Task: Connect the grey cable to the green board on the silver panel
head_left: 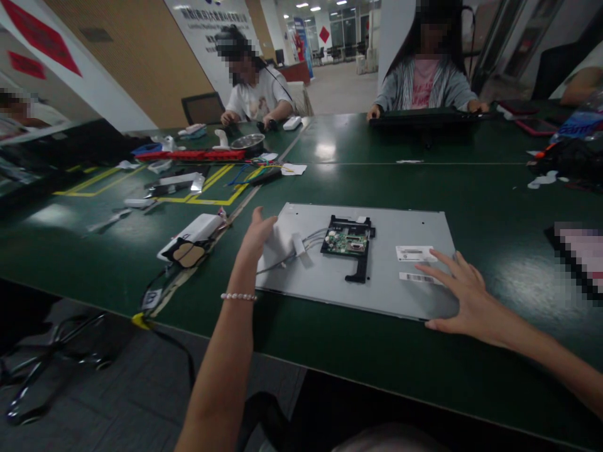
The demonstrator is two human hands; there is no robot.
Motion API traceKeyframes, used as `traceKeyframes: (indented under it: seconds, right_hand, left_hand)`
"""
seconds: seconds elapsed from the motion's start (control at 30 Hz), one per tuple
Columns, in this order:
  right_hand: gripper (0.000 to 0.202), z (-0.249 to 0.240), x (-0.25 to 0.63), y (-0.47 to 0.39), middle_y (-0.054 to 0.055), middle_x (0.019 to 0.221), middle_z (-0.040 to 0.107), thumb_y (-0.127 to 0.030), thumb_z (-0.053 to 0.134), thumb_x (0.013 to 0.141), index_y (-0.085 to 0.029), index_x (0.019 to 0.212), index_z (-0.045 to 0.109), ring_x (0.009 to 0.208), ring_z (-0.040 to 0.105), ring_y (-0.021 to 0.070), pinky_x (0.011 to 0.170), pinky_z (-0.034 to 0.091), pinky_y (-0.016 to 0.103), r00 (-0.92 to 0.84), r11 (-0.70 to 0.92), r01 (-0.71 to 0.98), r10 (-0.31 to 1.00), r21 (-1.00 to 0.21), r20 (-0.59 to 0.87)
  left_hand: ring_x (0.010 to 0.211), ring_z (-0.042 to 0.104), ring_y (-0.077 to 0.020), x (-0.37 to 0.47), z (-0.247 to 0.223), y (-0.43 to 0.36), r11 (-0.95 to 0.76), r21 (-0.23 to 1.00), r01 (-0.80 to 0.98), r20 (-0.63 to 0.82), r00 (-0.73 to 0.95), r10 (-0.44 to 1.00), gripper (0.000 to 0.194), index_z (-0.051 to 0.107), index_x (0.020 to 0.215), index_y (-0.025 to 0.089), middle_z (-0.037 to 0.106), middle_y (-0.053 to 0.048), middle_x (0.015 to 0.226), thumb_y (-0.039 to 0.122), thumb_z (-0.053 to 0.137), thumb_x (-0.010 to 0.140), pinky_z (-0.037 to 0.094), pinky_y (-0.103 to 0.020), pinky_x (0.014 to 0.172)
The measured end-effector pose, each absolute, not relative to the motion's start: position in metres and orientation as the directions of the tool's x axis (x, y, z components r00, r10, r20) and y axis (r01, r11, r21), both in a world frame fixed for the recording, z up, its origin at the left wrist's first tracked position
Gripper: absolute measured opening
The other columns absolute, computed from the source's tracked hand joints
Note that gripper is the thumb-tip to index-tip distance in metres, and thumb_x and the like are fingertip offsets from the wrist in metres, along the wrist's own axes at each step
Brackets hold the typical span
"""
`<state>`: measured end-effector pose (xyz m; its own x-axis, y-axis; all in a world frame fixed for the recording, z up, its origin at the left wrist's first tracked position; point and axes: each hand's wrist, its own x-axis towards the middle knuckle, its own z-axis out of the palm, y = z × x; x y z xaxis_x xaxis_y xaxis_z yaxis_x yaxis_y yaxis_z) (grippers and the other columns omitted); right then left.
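One head-worn camera looks forward and down across the green table (358, 351) from its near edge. The grey panel (405, 282) lies close below the lens, centre frame; beyond the panel, the table's far side and seated people show.

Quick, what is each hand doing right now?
Left hand: open, resting at the grey panel's left edge.
Right hand: open, flat on the panel, holding nothing.
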<state>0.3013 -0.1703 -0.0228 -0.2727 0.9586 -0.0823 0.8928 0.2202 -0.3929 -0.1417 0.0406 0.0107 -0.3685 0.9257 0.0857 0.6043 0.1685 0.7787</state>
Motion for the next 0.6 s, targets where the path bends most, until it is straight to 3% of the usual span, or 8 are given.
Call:
traceKeyframes:
  seconds: [0.1,0.27,0.37,0.6]
  right_hand:
    - [0.088,-0.026,0.289,-0.16,0.002,0.167,0.004,-0.065,0.065,0.075,-0.039,0.153,0.031,0.148,-0.001,0.0476,0.115,0.011,0.069,-0.294,0.243,0.886,0.953,-0.396,-0.071]
    - [0.087,-0.025,0.259,-0.141,0.006,0.167,0.005,-0.073,0.059,0.076,-0.037,0.152,0.035,0.148,-0.001,0.049,0.113,0.009,0.071,-0.319,0.269,0.881,0.945,-0.388,-0.068]
    - [0.087,-0.022,0.238,-0.13,0.006,0.167,0.006,-0.077,0.054,0.077,-0.036,0.152,0.036,0.147,-0.003,0.0506,0.112,0.007,0.073,-0.348,0.291,0.876,0.933,-0.385,-0.088]
    - [0.096,-0.018,0.196,-0.118,0.005,0.168,0.004,-0.085,0.041,0.077,-0.033,0.156,0.027,0.145,-0.006,0.0527,0.111,0.003,0.074,-0.368,0.306,0.872,0.925,-0.381,-0.099]
  left_hand:
    - [0.126,0.054,-0.0315,-0.14,0.012,0.042,0.197,0.762,0.617,0.078,-0.389,0.918,0.077,0.03,0.152,0.016,0.061,-0.015,0.13,0.033,0.056,0.081,0.041,-0.049,0.108]
    - [0.145,0.026,-0.0379,-0.133,0.02,0.035,0.269,0.612,0.744,0.172,-0.458,0.872,0.075,0.02,0.155,0.014,0.029,-0.021,0.158,0.035,0.048,0.089,0.019,-0.064,0.115]
    - [0.144,0.027,-0.0406,-0.13,0.021,0.03,0.309,0.553,0.774,0.188,-0.478,0.858,0.072,0.021,0.155,0.012,0.03,-0.025,0.156,0.036,0.045,0.092,0.017,-0.071,0.111]
    - [0.141,0.032,-0.0425,-0.137,0.016,0.025,0.352,0.506,0.787,0.149,-0.482,0.863,0.066,0.028,0.152,0.011,0.037,-0.027,0.152,0.037,0.04,0.093,0.019,-0.074,0.108]
